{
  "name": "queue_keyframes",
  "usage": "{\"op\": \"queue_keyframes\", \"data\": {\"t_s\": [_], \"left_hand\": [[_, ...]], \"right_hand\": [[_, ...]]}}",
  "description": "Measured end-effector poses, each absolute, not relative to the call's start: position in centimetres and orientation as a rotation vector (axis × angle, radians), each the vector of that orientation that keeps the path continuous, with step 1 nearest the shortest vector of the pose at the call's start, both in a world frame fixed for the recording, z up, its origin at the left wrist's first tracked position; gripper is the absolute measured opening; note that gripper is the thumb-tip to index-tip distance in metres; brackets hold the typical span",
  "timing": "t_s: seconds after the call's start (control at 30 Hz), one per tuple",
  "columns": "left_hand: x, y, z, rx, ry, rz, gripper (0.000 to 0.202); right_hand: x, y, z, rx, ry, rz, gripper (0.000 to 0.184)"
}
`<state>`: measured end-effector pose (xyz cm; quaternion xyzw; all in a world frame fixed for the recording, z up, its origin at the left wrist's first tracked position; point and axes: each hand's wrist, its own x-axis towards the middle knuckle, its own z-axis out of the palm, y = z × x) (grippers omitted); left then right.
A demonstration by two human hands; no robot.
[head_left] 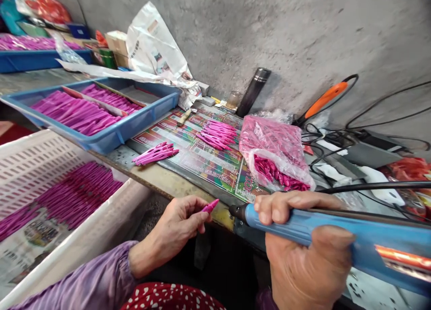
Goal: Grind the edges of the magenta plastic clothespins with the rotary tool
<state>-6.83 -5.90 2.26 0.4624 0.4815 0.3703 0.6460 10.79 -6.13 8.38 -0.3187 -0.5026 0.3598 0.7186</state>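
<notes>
My left hand (178,224) pinches a small magenta tapered piece (210,206) between thumb and fingers, just off the bench edge. My right hand (303,251) is wrapped around the barrel of a blue corded rotary tool (350,238), whose black nose (236,212) points left, close to the tip of the piece but apart from it. Beyond my hands lie two loose piles of magenta pieces, one (155,153) near the edge of a printed mat (215,166) and one (217,135) on it. A clear plastic bag (274,150) of magenta pieces lies to their right.
A blue tray (161,108) of magenta pieces overhangs the bench at left, above a white slotted crate (43,155) holding more. A black flask (252,92), an orange-handled tool (326,99) and tangled black cables (336,139) sit against a concrete wall (303,41).
</notes>
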Motion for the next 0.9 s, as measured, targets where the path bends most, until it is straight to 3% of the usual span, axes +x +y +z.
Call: {"op": "queue_keyframes", "data": {"t_s": [0.2, 0.9], "left_hand": [[-6.9, -7.0, 1.9, 0.771, 1.052, 0.783, 0.047], [-4.5, -7.5, 0.1, 0.34, 0.938, 0.884, 0.038]], "right_hand": [[10.0, -6.3, 8.2, -0.703, -1.155, 0.806, 0.038], [9.0, -6.5, 8.2, -0.742, -1.225, 0.866, 0.041]]}}
